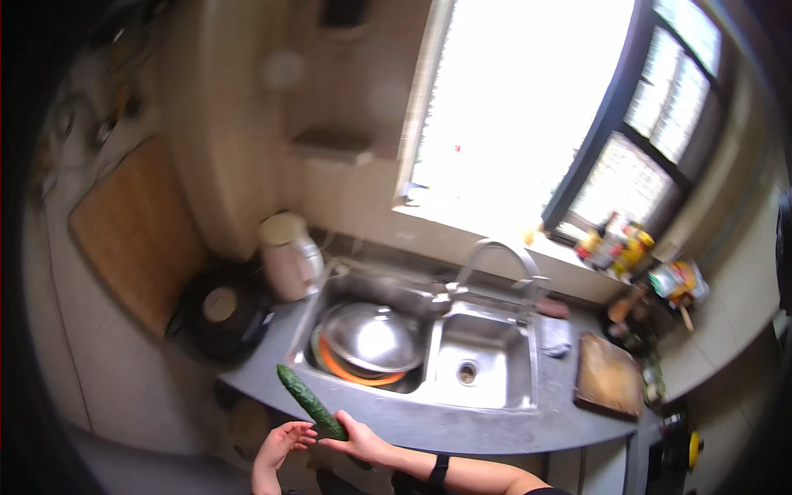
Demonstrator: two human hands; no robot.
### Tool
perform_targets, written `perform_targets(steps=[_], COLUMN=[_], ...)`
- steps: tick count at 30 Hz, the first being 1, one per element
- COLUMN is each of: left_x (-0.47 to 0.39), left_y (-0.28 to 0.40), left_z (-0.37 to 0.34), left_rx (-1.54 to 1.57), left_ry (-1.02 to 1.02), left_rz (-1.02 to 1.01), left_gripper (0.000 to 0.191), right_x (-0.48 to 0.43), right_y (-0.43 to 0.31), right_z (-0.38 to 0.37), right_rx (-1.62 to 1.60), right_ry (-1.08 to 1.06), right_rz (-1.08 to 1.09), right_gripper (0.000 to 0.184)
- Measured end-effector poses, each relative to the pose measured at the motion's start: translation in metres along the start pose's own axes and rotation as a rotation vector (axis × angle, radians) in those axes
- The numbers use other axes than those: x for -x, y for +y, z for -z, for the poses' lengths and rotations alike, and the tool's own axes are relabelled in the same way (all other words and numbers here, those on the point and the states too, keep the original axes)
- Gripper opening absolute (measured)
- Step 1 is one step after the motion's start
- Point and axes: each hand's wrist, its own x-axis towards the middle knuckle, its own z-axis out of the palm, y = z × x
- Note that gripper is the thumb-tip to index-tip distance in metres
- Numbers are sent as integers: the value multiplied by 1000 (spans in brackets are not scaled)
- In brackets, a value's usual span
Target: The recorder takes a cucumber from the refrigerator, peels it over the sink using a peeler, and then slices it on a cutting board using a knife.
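Note:
My right hand [359, 440] is closed around the lower part of a long green cucumber [309, 402], just in front of the counter's front edge. The cucumber tilts up and to the left, and its far tip overlaps the counter in the picture. Close by on the left is my left hand [286, 442], its fingers loosely curled and apart, with nothing in it. Beyond the hands lies a steel double sink [346, 380]. Its left basin holds a shiny metal bowl or lid [371, 334] over an orange-rimmed basin [352, 375].
A curved faucet [498, 244] rises behind the sink's right bowl. To the right lies a thick wooden chopping board [609, 374], near a folded cloth [555, 336]. On the left stand a pale pitcher [286, 263] and a dark round pot [219, 328]. Bottles [619, 247] line the windowsill.

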Motion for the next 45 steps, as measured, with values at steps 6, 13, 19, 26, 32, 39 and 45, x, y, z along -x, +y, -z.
perform_targets(steps=[6, 13, 19, 26, 32, 39, 45], left_x=[-36, -24, 2, 85, 157, 289, 406], left_y=[46, 22, -29, -93, -155, -236, -295], left_z=[-187, -320, -389, -508, -615, -797, -934], left_rx=[-169, -247, -422, -474, -580, -707, -659], left_ry=[-233, -542, -635, -934, -1276, -1628, -1906], left_rz=[-211, -110, 156, 200, 213, 270, 325], left_gripper=[33, 24, 36, 31, 21, 28, 30], right_x=[96, 219, 328, 477, 626, 843, 1007], right_y=[-10, 19, 39, 35, 24, 22, -17], right_z=[88, 124, 122, 119, 102, 101, 107], right_rx=[-80, 10, 171, 216, 144, 317, 378], right_ry=[351, 781, 983, 1075, 1247, 1442, 1591], right_rz=[79, 50, -7, -438, -429, -661, -834], right_gripper=[49, 55, 50, 49, 47, 44, 36])
